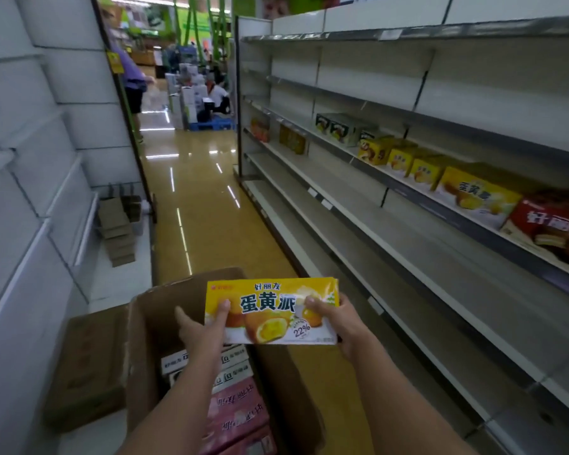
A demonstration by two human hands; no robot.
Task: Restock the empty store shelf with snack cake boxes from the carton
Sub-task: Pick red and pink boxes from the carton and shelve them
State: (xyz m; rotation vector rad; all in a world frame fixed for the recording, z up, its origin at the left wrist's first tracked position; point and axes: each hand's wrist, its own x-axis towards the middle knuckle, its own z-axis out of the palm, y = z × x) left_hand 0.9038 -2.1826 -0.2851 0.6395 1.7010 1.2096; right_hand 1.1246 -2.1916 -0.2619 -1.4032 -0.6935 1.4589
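- We hold a yellow snack cake box point(271, 310) up in the air, right above the open carton point(151, 326).
- Our left hand point(204, 323) grips its left edge, thumb on the front.
- Our right hand point(334, 318) grips its right edge the same way.
- More boxes lie inside the carton.
- The shelf point(408, 257) on our right has lots of bare room.
- Yellow boxes point(473, 195) stand in a row higher up.
- The floor aisle point(197, 198) ahead is open.

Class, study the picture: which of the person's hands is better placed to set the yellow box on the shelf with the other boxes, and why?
The right hand. It grips the yellow box on the edge nearer the shelf, which runs along the person's right; the left hand is on the far edge, above the carton.
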